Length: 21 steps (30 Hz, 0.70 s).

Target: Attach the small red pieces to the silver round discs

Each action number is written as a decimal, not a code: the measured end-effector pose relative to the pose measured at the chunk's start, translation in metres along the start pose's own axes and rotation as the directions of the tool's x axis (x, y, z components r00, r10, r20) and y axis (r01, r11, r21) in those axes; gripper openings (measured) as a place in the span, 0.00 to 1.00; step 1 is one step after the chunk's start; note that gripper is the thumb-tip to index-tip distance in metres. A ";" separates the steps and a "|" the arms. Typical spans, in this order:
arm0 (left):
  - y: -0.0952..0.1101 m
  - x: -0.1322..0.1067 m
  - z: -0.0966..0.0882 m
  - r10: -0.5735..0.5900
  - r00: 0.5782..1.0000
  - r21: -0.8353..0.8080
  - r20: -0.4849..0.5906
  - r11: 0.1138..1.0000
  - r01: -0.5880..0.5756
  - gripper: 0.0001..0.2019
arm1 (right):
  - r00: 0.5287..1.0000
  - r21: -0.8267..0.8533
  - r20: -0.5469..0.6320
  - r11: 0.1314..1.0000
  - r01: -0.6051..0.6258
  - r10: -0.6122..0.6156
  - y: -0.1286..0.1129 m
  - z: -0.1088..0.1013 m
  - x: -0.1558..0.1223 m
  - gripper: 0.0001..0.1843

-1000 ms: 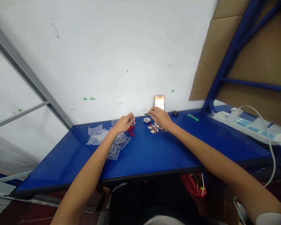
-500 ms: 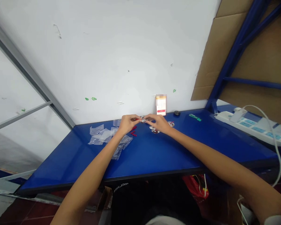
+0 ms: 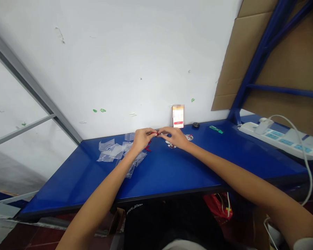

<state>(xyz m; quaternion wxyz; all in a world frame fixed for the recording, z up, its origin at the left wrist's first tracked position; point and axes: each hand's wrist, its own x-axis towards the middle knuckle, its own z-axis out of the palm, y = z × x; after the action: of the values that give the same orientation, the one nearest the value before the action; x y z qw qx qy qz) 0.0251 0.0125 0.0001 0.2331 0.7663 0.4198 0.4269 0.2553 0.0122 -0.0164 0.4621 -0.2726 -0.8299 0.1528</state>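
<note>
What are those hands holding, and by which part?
The left hand pinches a small red piece by one end; the right hand pinches a small metal part against it; that grip is unclear.

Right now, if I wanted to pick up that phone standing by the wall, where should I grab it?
Pinch the phone by its two long side edges, near the top, coming from the front. It stands upright, back against the white wall, so fingers probably cannot get behind it; its bottom rests on the blue table.
</note>
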 end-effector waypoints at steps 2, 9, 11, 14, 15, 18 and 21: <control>0.002 0.000 -0.002 0.057 0.998 0.159 0.014 0.986 -0.059 0.08 | 1.000 -0.016 0.006 1.000 -0.008 0.008 0.000 0.000 0.000 0.11; 0.008 -0.002 -0.006 0.183 0.978 0.357 0.102 0.911 -0.208 0.14 | 1.000 0.002 -0.011 1.000 0.003 -0.003 0.001 0.001 0.000 0.12; 0.007 -0.002 -0.007 0.203 0.970 0.366 0.131 0.900 -0.238 0.14 | 1.000 0.015 -0.011 1.000 0.005 -0.005 0.002 0.002 0.000 0.12; 0.005 -0.002 -0.005 0.234 0.957 0.409 0.171 0.867 -0.285 0.14 | 1.000 0.034 0.006 0.999 0.001 -0.001 0.002 0.003 0.000 0.12; 0.004 -0.002 -0.005 0.241 0.955 0.432 0.174 0.852 -0.294 0.14 | 1.000 0.031 0.014 1.000 0.000 -0.001 0.002 0.004 0.000 0.12; 0.003 -0.003 -0.002 0.252 0.956 0.475 0.152 0.829 -0.294 0.13 | 1.000 0.009 0.024 1.000 0.004 -0.004 0.001 0.005 -0.001 0.12; 0.002 -0.003 0.001 0.230 0.969 0.397 0.091 0.884 -0.247 0.11 | 1.000 0.070 0.022 0.997 -0.020 0.018 0.000 0.006 -0.001 0.14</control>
<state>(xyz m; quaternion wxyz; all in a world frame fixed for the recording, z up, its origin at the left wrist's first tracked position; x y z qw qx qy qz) 0.0262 0.0092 -0.0006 0.0235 0.8522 0.3970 0.3401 0.2503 0.0114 -0.0206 0.4610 -0.2626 -0.8263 0.1890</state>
